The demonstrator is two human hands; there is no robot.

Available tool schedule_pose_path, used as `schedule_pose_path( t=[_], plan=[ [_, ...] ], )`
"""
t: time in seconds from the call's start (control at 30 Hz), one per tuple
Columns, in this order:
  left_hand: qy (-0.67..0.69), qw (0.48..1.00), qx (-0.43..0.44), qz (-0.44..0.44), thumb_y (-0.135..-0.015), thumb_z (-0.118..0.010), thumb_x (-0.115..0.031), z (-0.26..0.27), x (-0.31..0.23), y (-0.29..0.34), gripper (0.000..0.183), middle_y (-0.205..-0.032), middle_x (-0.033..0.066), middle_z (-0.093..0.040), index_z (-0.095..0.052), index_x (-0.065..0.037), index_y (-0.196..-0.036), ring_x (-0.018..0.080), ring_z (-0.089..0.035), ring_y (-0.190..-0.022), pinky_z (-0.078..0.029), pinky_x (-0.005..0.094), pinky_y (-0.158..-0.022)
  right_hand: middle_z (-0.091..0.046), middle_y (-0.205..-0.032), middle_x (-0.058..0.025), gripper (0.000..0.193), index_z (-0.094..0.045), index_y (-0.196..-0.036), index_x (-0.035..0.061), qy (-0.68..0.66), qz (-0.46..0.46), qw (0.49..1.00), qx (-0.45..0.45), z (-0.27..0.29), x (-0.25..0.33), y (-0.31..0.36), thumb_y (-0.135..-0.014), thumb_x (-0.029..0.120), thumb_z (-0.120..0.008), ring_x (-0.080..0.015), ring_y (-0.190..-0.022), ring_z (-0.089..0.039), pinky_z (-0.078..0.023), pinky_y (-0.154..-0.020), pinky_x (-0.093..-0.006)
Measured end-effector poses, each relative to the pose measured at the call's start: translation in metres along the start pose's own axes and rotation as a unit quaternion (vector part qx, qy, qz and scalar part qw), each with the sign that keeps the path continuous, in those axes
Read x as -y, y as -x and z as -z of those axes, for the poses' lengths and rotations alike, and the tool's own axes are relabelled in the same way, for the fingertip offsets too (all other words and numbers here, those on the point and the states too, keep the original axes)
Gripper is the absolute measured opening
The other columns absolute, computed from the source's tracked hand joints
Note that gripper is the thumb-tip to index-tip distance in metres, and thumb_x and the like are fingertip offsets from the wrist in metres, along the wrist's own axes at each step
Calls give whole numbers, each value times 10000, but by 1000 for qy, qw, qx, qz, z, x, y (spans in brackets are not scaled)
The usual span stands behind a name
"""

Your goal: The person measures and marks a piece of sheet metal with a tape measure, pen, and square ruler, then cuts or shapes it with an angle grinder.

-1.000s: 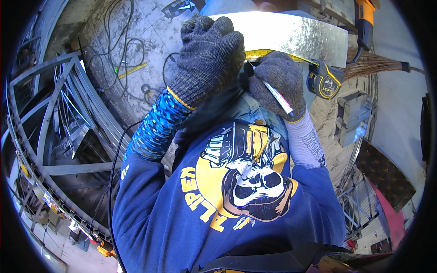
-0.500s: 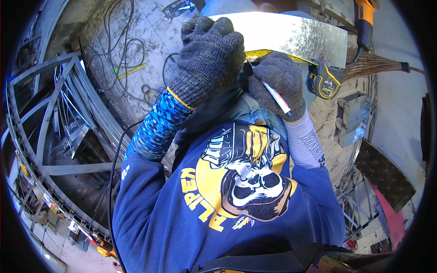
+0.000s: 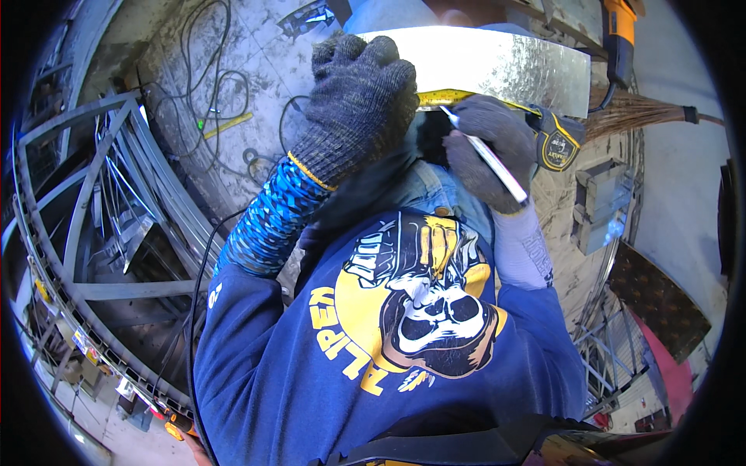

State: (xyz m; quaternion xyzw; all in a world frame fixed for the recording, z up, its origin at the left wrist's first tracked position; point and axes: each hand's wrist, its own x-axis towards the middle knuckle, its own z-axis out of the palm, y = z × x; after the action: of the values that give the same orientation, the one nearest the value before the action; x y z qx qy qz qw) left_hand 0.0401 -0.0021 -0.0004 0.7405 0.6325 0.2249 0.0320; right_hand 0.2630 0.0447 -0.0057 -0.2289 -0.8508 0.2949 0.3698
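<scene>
A shiny flat piece of sheet metal [image 3: 497, 66] lies across the top middle. My left hand [image 3: 359, 109], in a dark knitted glove, is closed over the sheet's left end. Along the near edge runs the yellow blade of a tape measure [image 3: 447, 96]; its black and yellow case [image 3: 558, 144] hangs at the right end. Whether my left fingers also pin the blade's end is hidden. In a matching glove, my right hand [image 3: 509, 132] grips a slim white marker pen [image 3: 497, 168], its tip just below the blade.
Metal frames and long profiles [image 3: 144, 171] crowd the left. A black cable [image 3: 186, 78] loops over the dirty floor near a yellow strip [image 3: 229, 125]. To the right are an orange and black power tool [image 3: 620, 39], a broom [image 3: 637, 113] and a metal box section [image 3: 602, 203].
My right hand has shifted right with the marker pen, whose tip now shows. The tape case has moved slightly right. My left hand stays nearly in place.
</scene>
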Motion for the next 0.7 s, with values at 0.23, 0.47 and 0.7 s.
schedule_pose_path(
  t=[0.23, 0.47, 0.7],
  plan=[
    [-9, 1000, 24, 14, -761, -770, -273, 3, 1, 1, 205, -1101, 70, -637, -726, -172, -934, 344, -548, -1089, -394, 515, -952, -735, -1058, -138, 354, -680, -1156, 2, 255, -80, 945, -189, 64, 10, 47, -870, 156, -821, -325, -1036, -701, -547, -960, -449],
    [-14, 1000, -1, -6, -754, -806, -298, 11, 6, 3, 229, -1045, 69, -639, -731, -177, -933, 327, -567, -1065, -406, 502, -941, -551, -1464, -187, 741, -540, -1362, 30, 201, -135, 956, -167, 55, -14, 78, -762, 248, -917, -376, -1369, -490, -387, -1145, -510],
    [25, 999, -21, 15, -708, -859, -216, 43, 33, 27, 305, -920, 72, -632, -752, -158, -988, 307, -598, -906, -458, 452, -818, -663, -1301, -197, 670, -575, -1336, 35, 281, -137, 946, -85, 85, -10, 46, -783, 253, -885, -329, -1169, -669, -544, -983, -432]
  ],
)
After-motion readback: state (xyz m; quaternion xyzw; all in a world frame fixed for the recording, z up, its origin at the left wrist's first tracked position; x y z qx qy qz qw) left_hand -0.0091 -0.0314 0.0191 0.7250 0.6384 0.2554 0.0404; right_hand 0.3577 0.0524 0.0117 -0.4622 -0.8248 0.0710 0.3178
